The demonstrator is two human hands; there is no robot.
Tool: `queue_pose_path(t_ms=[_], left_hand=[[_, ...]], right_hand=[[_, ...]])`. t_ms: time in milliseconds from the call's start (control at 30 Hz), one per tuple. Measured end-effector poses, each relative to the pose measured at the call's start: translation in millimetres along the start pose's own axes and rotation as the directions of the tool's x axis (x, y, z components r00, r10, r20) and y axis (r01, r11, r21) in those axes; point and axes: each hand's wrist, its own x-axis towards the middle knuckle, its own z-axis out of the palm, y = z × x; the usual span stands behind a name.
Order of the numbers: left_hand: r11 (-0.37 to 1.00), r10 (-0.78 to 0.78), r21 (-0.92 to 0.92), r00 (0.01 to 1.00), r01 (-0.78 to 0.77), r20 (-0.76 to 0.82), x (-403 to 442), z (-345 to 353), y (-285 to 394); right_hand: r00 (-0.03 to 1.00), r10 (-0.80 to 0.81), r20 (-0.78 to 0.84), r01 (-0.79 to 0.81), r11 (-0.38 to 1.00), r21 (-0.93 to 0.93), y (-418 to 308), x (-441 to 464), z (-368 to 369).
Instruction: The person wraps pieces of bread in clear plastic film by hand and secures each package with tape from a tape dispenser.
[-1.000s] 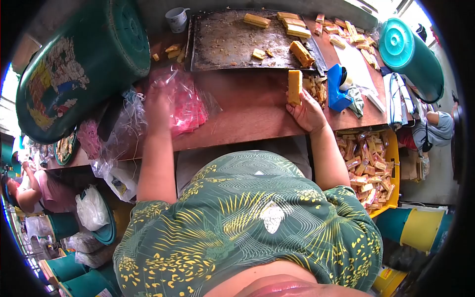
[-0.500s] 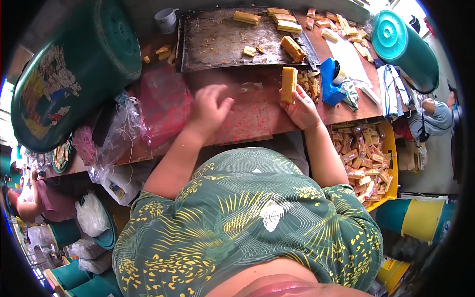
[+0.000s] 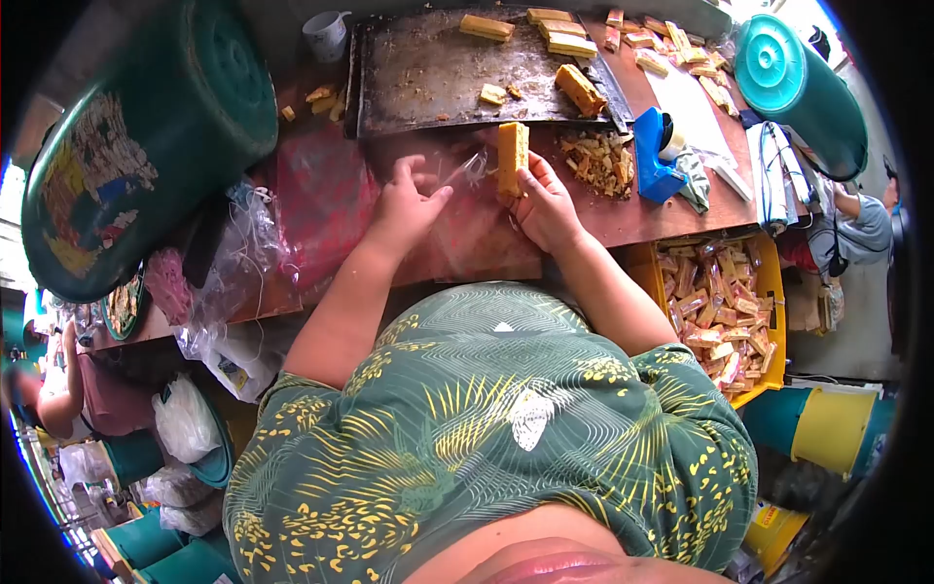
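Note:
Upright in my right hand (image 3: 549, 209) is a yellow rectangular cake bar (image 3: 512, 156), gripped between thumb and fingers over the table. A small clear plastic sleeve (image 3: 471, 169) stretches from the thumb and fingers of my left hand (image 3: 409, 204) toward the bar; its edges are hard to make out. Beneath my left hand lies a red-tinted plastic sheet (image 3: 321, 200). Beyond both hands sits a dark baking tray (image 3: 418, 73), with several more bars and a broken brown-edged piece (image 3: 581, 91) on it.
Crumbled scraps (image 3: 598, 161) lie beside a blue tape dispenser (image 3: 658, 161). A yellow crate (image 3: 775, 321) of wrapped bars stands at the right. Big green bins (image 3: 146, 146) lean at left; a cup (image 3: 327, 37) stands behind. Other people are at both sides.
My right hand has moved left with the cake bar, closer to my left hand. A clear plastic sleeve now shows at my left fingers, which were blurred before.

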Motion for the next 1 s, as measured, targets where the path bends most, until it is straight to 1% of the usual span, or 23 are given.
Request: queue_pose_path(t_ms=[67, 100, 133, 233, 267, 300, 367, 400, 433, 500, 600, 633, 700, 800, 833, 900, 967, 1000], left_hand=[[0.977, 0.009, -0.211, 0.999, -0.017, -0.039, 7, 9, -11], [0.949, 0.016, -0.313, 0.998, -0.034, -0.060, 8, 12, -5], [0.878, 0.013, -0.474, 0.994, -0.064, -0.109, 4, 16, 0], [0.691, -0.098, -0.707, 0.949, -0.151, -0.298, -10, 27, 14], [0.704, -0.112, -0.705, 0.968, -0.081, -0.223, -13, 27, 14], [0.730, -0.101, -0.683, 0.989, 0.001, -0.107, -11, 27, 8], [0.779, -0.095, -0.608, 0.988, 0.151, 0.124, -4, 25, -7], [0.876, -0.072, -0.465, 0.989, 0.124, 0.127, -2, 21, 0], [0.910, -0.048, -0.404, 0.993, 0.088, 0.108, 0, 21, -3], [0.962, 0.009, -0.273, 0.997, 0.012, 0.073, 4, 19, -3], [0.969, -0.021, -0.245, 0.998, 0.037, 0.066, -1, 14, 15], [0.971, 0.004, -0.241, 0.998, 0.011, 0.061, 0, 17, 11], [0.972, 0.051, -0.231, 0.998, -0.039, 0.049, 1, 21, 1], [0.985, 0.153, -0.095, 0.984, -0.144, 0.089, 7, 18, -7], [0.979, 0.128, -0.173, 0.988, -0.111, 0.089, 8, 21, -10], [0.945, 0.079, -0.324, 0.992, -0.043, 0.097, 8, 24, -6], [0.996, 0.062, -0.075, 0.995, -0.057, 0.075, 3, 18, 6], [0.997, 0.057, 0.052, 0.996, -0.060, 0.063, -1, 13, 16]], right_hand=[[1.000, -0.008, -0.017, 0.007, 0.998, -0.065, 2, -2, 8], [1.000, -0.018, -0.024, 0.015, 0.995, -0.099, 2, -2, 12], [1.000, -0.025, -0.007, 0.023, 0.987, -0.159, 4, -3, 10], [1.000, -0.025, 0.020, 0.030, 0.944, -0.329, 6, -9, 1], [1.000, -0.009, 0.022, 0.016, 0.925, -0.379, 4, -12, -2], [1.000, 0.010, 0.025, 0.002, 0.903, -0.429, 2, -15, -2], [1.000, 0.005, 0.015, 0.001, 0.919, -0.395, 1, -17, 0], [1.000, 0.005, 0.008, -0.001, 0.930, -0.367, -1, -17, 3], [1.000, 0.004, 0.002, -0.003, 0.941, -0.339, -1, -18, 5], [0.999, -0.006, 0.037, 0.018, 0.940, -0.341, -1, -18, 3], [0.998, -0.017, 0.054, 0.035, 0.936, -0.350, -1, -18, 1], [0.998, -0.017, 0.052, 0.035, 0.935, -0.353, 0, -19, 1], [1.000, -0.018, -0.005, 0.015, 0.950, -0.312, 0, -17, 4], [0.996, -0.012, -0.087, -0.008, 0.973, -0.231, 0, -12, 7], [0.993, -0.010, -0.115, -0.013, 0.979, -0.201, 0, -11, 7], [0.990, -0.082, -0.117, 0.040, 0.947, -0.320, 6, -11, 12], [0.981, -0.154, -0.114, 0.090, 0.897, -0.434, 11, -13, 16], [0.981, -0.161, -0.108, 0.087, 0.864, -0.496, 11, -14, 14]])
